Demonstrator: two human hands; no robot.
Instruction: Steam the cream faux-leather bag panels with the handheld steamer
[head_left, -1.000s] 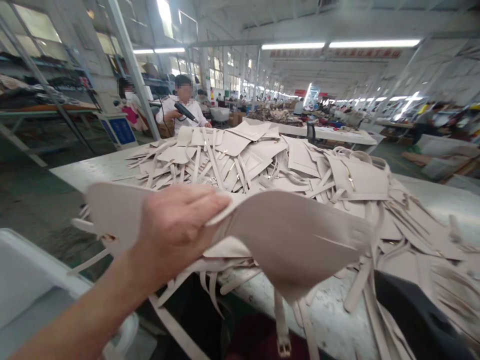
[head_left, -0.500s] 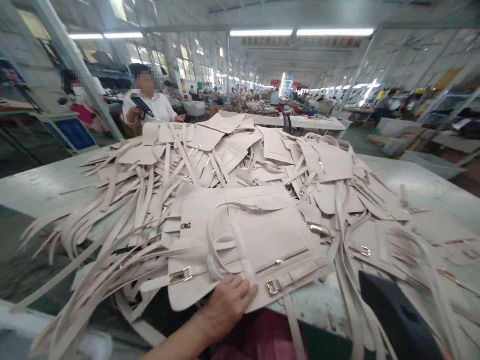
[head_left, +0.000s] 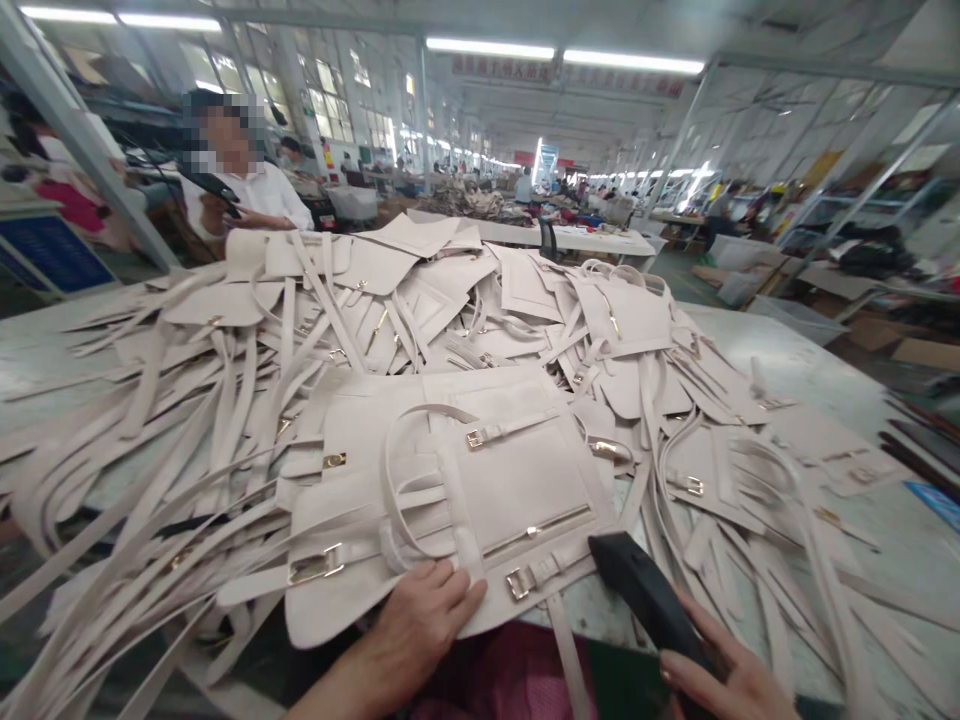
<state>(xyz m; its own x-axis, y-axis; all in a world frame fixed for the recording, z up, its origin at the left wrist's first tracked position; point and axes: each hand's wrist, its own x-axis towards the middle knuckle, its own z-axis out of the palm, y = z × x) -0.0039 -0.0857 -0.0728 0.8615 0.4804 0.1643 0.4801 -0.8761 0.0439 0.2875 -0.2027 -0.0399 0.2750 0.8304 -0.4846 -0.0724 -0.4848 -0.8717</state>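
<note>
A beige bag piece with gold buckles, a zipper and a looped handle lies flat at the near side of the pile. My left hand grips its near edge, thumb below the panel. In my right hand, at the lower right, is a black handheld tool. The tip of the tool is close to the bag piece's right lower edge, beside a buckled strap. Whether the tip touches the piece I cannot tell.
Beyond and around lies a large heap of beige bag pieces with long straps on a pale table. Across the table a person in a white shirt holds a dark tool. Metal posts stand behind.
My right hand has come into view, and the black tool has moved left, up to the bag piece. My left hand keeps its hold. The view has shifted to the right.
</note>
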